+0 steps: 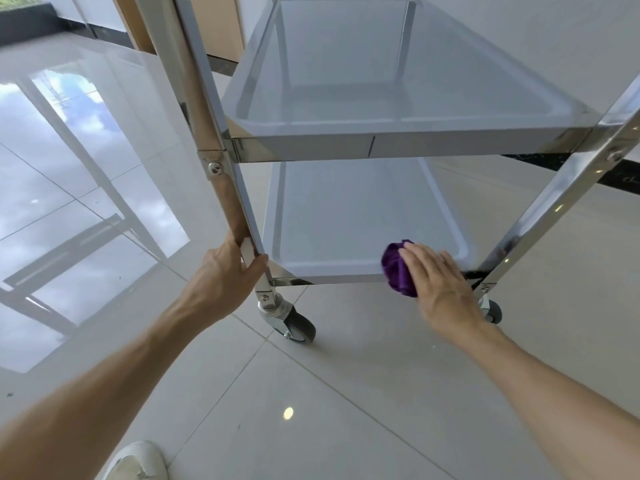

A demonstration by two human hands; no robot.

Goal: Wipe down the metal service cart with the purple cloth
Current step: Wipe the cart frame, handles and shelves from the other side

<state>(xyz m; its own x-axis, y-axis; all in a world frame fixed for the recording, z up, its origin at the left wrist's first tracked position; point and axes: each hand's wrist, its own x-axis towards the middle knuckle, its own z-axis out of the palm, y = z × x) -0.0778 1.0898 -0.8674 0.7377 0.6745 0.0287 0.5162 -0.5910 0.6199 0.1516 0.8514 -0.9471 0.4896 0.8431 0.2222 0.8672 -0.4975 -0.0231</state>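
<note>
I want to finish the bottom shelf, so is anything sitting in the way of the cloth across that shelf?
Nothing visible does. The right hand presses the purple cloth on the near rim of the bottom shelf, whose surface looks bare. The left hand grips the near left post, clear of it.

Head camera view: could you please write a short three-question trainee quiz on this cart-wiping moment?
1. True or false: the purple cloth is on the middle shelf.
2. Which hand grips the cart's post? A) left B) right
3. Fill in: the right hand presses the cloth on the front rim of the ____ shelf.

Key:
1. False; it is at the bottom shelf.
2. A; the left hand wraps round the post just above the caster.
3. bottom
</note>
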